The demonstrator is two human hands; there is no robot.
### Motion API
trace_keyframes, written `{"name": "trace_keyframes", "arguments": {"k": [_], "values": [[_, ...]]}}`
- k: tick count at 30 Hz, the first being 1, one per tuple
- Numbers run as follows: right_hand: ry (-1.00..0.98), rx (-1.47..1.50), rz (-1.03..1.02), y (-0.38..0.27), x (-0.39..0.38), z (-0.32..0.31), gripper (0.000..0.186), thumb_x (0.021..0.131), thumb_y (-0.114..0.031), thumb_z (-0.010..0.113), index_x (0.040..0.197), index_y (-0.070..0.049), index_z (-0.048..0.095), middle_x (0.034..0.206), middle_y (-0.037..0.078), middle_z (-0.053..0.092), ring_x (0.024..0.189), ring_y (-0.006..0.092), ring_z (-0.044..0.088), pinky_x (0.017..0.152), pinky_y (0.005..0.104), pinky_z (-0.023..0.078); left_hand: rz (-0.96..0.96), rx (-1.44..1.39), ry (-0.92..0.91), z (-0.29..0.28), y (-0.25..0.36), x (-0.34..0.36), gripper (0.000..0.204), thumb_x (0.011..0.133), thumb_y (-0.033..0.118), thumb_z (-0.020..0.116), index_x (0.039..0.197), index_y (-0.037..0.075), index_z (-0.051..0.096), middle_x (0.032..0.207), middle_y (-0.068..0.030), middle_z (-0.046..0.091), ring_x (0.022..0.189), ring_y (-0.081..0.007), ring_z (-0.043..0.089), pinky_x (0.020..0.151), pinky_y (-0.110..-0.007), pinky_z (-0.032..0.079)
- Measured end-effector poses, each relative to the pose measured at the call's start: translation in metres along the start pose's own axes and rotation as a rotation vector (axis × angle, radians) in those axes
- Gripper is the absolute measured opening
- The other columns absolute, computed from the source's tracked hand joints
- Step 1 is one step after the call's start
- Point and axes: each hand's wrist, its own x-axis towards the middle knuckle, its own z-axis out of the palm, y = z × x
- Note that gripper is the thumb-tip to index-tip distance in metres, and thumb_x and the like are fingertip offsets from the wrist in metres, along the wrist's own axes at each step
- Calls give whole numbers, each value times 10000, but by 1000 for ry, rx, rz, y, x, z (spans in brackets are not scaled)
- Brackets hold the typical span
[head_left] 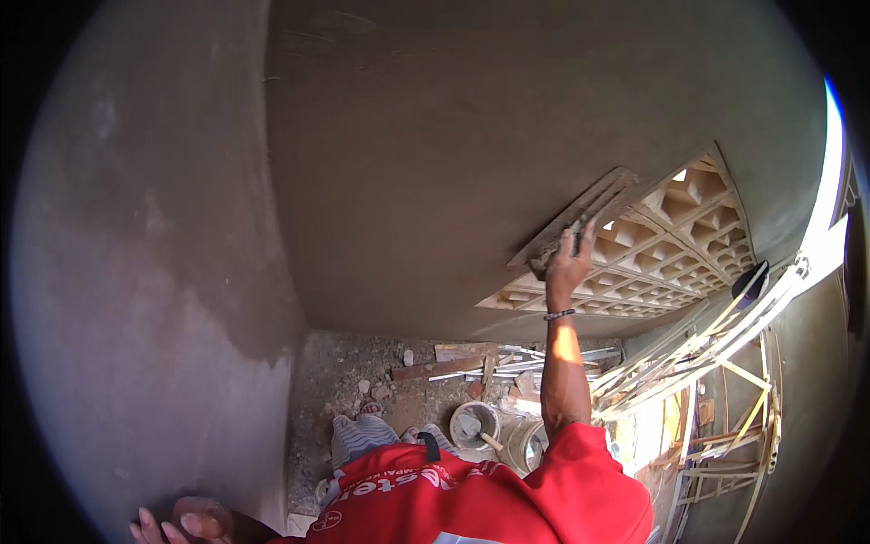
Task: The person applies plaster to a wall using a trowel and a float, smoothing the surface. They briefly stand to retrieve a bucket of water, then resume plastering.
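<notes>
My right hand (568, 265) is closed round the handle of a long, flat plastering trowel (598, 198), smeared with grey mortar. The trowel lies against the grey plastered wall (408, 163), slanting along the upper left edge of a pale ventilation block panel (675, 236) with square, slanted openings. Most of the trowel's handle is hidden by my fingers. Low at the left, beside the other plastered wall (136, 299), my left hand (186, 524) is partly in view, its fingers apart; it is dim there, and I make out nothing held.
Below me stand a bucket (475, 426) with grey mortar and a tool handle (490, 442), and a second bucket (526, 446). Wood boards (453, 364) and rubble lie at the wall's foot. Pale poles (725, 340) cross on the right, with a dark cap-like thing (750, 283).
</notes>
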Motion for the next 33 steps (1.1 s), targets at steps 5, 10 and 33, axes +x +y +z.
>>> {"name": "trace_keyframes", "arguments": {"k": [5, 10, 33], "values": [[-36, 45, -157, -105, 49, -3, 528, 963, -253, 579, 1402, 9, 446, 815, 100, 665, 563, 123, 536, 512, 300, 452, 170, 3, -22, -24, -24, 16, 174, 877, 192, 522, 953, 39, 556, 879, -189, 658, 881, -272, 602, 836, -417, 498], [-709, -59, -466, -61, -117, 27, 496, 935, -242, 614, 1374, -42, 500, 991, 252, 681, 764, 206, 681, 682, 360, 524, -7, -97, -118, -28, -12, 7, 143, 854, 130, 616, 961, 36, 626, 1000, -102, 661, 1042, -203, 557, 898, -329, 437], [-1650, -538, 601, 330, -358, -459, 657, 800, -169, 679, 1370, 45, 434, 987, 240, 620, 907, 346, 590, 783, 390, 479, -969, -1032, -1898, -239, 188, -296, 478, 907, 301, 611, 1290, 26, 532, 1263, -198, 599, 1188, -286, 578, 1010, -398, 433]]}}
